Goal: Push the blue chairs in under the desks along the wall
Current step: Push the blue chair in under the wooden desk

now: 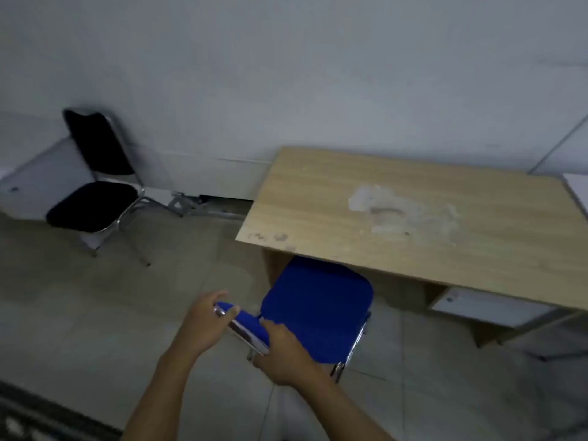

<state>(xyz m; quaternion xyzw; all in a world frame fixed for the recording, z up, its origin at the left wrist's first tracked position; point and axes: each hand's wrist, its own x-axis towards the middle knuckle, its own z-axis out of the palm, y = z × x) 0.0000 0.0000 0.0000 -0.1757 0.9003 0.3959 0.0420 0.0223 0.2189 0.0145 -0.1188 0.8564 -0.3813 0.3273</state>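
A blue chair (318,307) with a chrome frame stands at the near left corner of a light wooden desk (413,218). The front of its seat is hidden under the desktop. My left hand (203,319) grips the left end of the chair's backrest top. My right hand (283,351) holds the right end of the same backrest. The desk stands against a white wall, and its top has a pale worn patch in the middle.
A black chair (95,192) with chrome legs stands on the left by the wall, next to a white cabinet (38,183). A white drawer unit (490,307) sits under the desk's right side. Grey floor tiles spread around me, and a patterned rug edge (38,421) lies at bottom left.
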